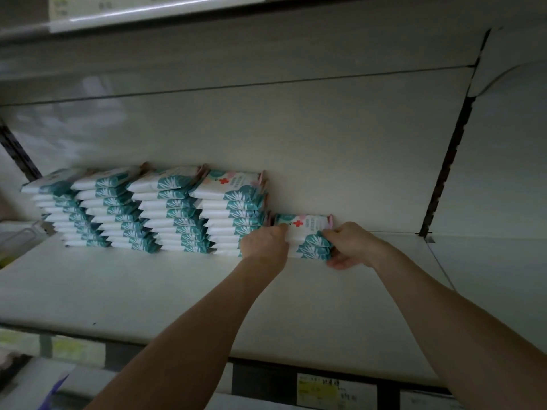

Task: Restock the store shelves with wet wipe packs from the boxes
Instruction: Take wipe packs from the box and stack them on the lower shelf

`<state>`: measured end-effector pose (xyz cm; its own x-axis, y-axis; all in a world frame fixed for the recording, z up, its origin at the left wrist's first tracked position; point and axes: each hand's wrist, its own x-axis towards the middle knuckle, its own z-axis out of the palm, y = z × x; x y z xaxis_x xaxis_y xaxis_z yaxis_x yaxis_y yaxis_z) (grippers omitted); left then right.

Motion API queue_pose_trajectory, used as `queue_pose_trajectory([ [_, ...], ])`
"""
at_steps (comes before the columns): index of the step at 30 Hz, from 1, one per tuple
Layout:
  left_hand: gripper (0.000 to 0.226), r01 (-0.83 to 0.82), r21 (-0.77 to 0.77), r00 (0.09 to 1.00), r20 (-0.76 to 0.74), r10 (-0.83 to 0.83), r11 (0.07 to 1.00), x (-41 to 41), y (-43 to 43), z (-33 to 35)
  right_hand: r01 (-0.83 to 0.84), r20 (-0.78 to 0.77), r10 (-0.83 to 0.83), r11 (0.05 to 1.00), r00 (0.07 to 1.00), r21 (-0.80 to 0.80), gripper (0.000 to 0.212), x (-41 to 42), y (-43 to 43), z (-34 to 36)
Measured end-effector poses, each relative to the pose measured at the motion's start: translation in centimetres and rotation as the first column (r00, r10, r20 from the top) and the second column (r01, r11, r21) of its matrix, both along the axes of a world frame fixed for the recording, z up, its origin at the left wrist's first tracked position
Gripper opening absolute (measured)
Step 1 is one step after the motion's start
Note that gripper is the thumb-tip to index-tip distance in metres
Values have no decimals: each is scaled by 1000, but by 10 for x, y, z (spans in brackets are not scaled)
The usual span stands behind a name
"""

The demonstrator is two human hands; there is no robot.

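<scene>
Several tall stacks of white and teal wet wipe packs (142, 208) stand in a row at the back of the white shelf (148, 291). Right of the last tall stack sits a short stack of wet wipe packs (306, 235), its top pack showing a red cross. My left hand (265, 245) grips this short stack at its left end. My right hand (349, 245) grips its right end, fingers curled under the bottom pack. The short stack rests against the shelf's back wall.
The back panel (296, 137) rises behind the packs. A black slotted upright (444, 170) runs down on the right, with another shelf section (488, 261) beyond it. Price labels (318, 389) line the shelf's front edge. The shelf above (148, 13) overhangs.
</scene>
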<state>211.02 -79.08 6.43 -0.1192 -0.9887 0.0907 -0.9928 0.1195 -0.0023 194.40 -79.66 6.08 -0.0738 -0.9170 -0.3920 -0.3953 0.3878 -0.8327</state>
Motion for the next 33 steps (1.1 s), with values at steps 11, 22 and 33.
queue_pose_trajectory([
  [11,57,33,-134,993,116,-18,990,-4,6,-18,-514,-720,141,792,680,-330,41,23,16,1],
  [22,38,4,-161,995,100,13,987,-3,10,-13,-488,-807,-10,792,591,-367,26,38,16,7],
  [33,43,-192,69,580,-796,169,979,-16,31,7,-230,-516,-82,828,853,-512,32,34,49,24],
])
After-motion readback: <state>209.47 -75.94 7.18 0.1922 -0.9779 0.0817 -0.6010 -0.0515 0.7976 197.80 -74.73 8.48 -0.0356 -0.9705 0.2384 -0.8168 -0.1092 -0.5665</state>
